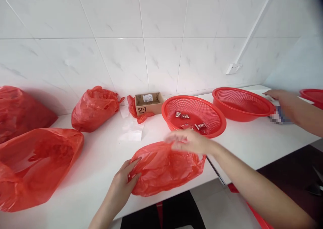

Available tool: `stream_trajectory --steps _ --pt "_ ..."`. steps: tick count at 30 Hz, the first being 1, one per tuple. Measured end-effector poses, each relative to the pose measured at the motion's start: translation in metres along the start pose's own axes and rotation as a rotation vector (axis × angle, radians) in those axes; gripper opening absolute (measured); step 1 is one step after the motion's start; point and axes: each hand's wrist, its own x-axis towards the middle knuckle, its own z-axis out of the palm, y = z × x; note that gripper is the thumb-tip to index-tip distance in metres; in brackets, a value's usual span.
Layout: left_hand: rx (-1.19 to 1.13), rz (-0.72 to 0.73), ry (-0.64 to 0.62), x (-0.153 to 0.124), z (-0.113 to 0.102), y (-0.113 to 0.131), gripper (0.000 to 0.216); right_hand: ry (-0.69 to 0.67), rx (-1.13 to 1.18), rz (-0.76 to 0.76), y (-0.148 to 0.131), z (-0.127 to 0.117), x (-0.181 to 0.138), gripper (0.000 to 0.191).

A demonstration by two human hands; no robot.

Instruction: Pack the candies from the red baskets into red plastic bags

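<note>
A red plastic bag (pixel 166 173) lies at the front of the white table with its mouth spread open. My left hand (pixel 126 176) holds its left rim, fingers bent over the edge. Above the bag's far rim is my right hand (pixel 189 141), slightly blurred, its fingers stretched out and nothing visible in them. Just behind that hand stands a red mesh basket (pixel 171 104) with several small dark-red wrapped packets (pixel 200 126) on its bottom. My right hand covers a bit of the basket's front.
At left are an open red bag (pixel 63 175), a bunched red bag (pixel 94 109) and another full bag (pixel 22 111). A small cardboard box (pixel 151 108) stands by the wall. Right of centre is a second red basket (pixel 234 112), with another person's arm (pixel 300 111) beside it.
</note>
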Motion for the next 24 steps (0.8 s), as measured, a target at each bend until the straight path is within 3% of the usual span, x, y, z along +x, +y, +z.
stream_trajectory --steps 2,5,8,10,15,19,22,24 --pt "-0.025 -0.038 -0.008 -0.002 0.000 0.004 0.054 0.137 -0.180 0.160 0.012 -0.032 0.010 0.040" --pt "-0.038 -0.073 -0.035 -0.005 0.002 0.006 0.057 0.030 -0.392 0.462 0.046 -0.063 0.029 0.049" --pt "-0.058 -0.094 -0.070 -0.008 0.004 0.004 0.062 -0.099 -0.409 0.581 0.076 -0.068 0.041 0.057" --pt "-0.078 -0.112 -0.069 -0.009 0.005 0.003 0.064 -0.124 -0.417 0.615 0.087 -0.063 0.045 0.048" --pt "-0.101 -0.143 -0.084 -0.013 0.006 0.003 0.067 -0.058 -0.348 0.589 0.088 -0.072 0.044 0.034" --pt "-0.127 -0.161 -0.106 -0.013 0.007 0.004 0.069 0.059 -0.199 0.456 0.062 -0.089 0.036 0.035" --pt "-0.172 -0.171 -0.114 -0.008 0.011 0.004 0.074 0.053 0.036 0.276 0.027 -0.072 0.027 0.041" --pt "-0.198 -0.179 -0.123 -0.004 0.014 0.005 0.076 -0.080 0.127 0.179 0.005 -0.042 0.021 0.045"
